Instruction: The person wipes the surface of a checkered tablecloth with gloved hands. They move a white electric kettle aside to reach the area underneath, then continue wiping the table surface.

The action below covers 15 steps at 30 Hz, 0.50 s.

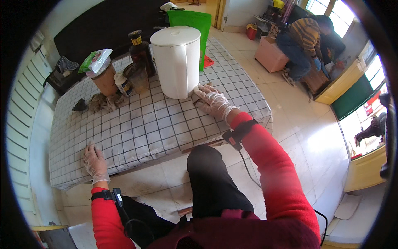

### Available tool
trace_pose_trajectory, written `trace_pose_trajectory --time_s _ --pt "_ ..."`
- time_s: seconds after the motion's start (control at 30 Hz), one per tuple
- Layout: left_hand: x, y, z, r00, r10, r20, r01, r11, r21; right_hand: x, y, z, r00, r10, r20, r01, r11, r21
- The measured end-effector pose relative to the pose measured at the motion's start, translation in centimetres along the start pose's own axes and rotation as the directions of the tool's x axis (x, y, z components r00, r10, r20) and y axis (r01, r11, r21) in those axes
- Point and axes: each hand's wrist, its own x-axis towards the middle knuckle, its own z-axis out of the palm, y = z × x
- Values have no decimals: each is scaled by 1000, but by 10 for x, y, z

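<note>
A black-and-white checked tablecloth [149, 127] covers the table before me. My right hand [213, 101], in a clear plastic glove, presses on a crumpled, dirty cloth [200, 102] beside the base of a tall white lidded container [175, 62]. Most of that cloth is hidden under the hand. Also gloved, my left hand [94, 160] rests flat near the table's front left edge, with nothing seen in it. Further left lie a crumpled brown rag [107, 102] and a small dark lump [80, 105].
Behind the rag stand a brown canister [105, 81] with a plastic packet on top, a small white jar [122, 84], a cloudy plastic cup [139, 79] and a dark bottle [141, 56]. A green pouch [205, 37] stands behind the white container. A person [303, 40] bends over a wooden box at right.
</note>
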Motion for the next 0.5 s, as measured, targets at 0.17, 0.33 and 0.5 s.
trace_pose_trajectory --time_s 0.17,0.33,0.5 --pt "3 -8 6 999 39 -14 -39 999 -16 -8 9 -16 976 198 90 -192 978 -76" --pt "0 -7 7 997 59 -48 -62 997 -52 15 46 -30 966 253 58 -243 960 -136" --pt "-1 -4 2 996 67 -65 -71 995 -73 51 62 -20 948 317 20 -309 935 -176"
